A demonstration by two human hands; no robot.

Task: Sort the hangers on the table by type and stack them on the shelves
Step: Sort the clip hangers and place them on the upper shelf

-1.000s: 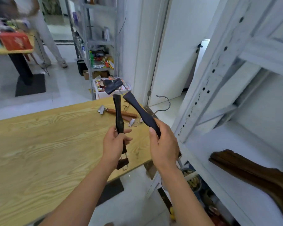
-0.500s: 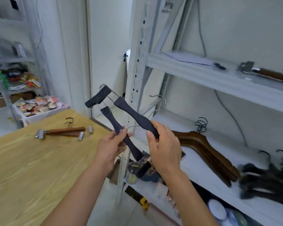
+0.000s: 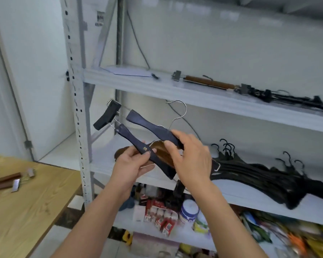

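Note:
I hold two dark navy wooden hangers in front of the white metal shelf unit (image 3: 76, 116). My left hand (image 3: 132, 164) pinches the nearer navy hanger (image 3: 131, 137), which carries a black clip (image 3: 106, 116) on a wire. My right hand (image 3: 192, 161) grips the farther navy hanger (image 3: 151, 127) by its middle, its silver hook (image 3: 179, 112) pointing up. Behind my hands, brown wooden hangers (image 3: 162, 151) lie on the middle shelf (image 3: 101, 164). To their right lies a stack of black hangers (image 3: 259, 174). A brown clip hanger (image 3: 207, 82) and black clip hangers (image 3: 287, 97) lie on the upper shelf (image 3: 138, 82).
The wooden table (image 3: 26, 202) is at lower left, with brown clip hangers (image 3: 6, 181) on it near its far edge. The bottom shelf holds boxes (image 3: 160, 215), a round tub (image 3: 188, 211) and colourful packets. A dark cable (image 3: 138, 43) hangs down the wall.
My view has turned from the table to the shelves. Both hands carried the two navy hangers over to the middle shelf, above the brown hangers.

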